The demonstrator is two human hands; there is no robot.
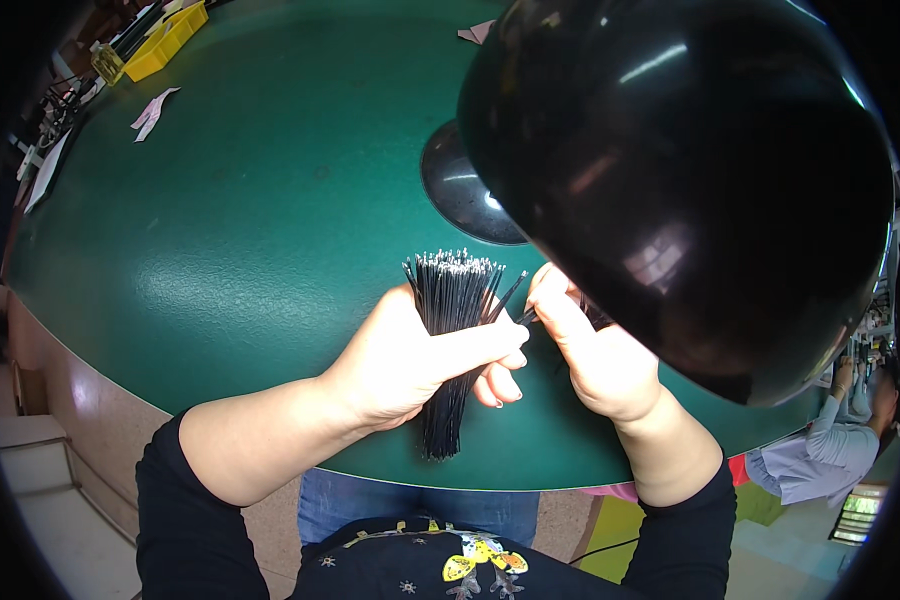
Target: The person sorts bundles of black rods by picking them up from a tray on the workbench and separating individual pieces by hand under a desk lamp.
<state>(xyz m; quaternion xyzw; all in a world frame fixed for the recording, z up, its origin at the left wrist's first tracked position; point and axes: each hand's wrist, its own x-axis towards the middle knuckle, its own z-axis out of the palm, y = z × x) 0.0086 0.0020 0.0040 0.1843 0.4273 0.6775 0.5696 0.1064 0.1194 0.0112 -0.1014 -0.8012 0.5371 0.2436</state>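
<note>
A thick bundle of thin black wires (454, 300) with shiny silvery tips stands roughly upright over the table's near edge. My left hand (410, 355) is wrapped round its middle, the thumb lying across the front. One or a few wires lean away from the bundle to the right, near the left thumb tip. Close beside them, my right hand (595, 350) is closed, thumb and index finger pinched on black wires (530, 316). Part of that hand lies under the lamp shade, so how many wires it holds is hard to make out.
A large glossy black lamp shade (680, 190) overhangs the right side of the green table (240, 250); its round base (460, 185) stands behind the bundle. Paper scraps (153, 114) and a yellow bin (167, 42) lie at the far left. Another person (830, 450) sits at far right.
</note>
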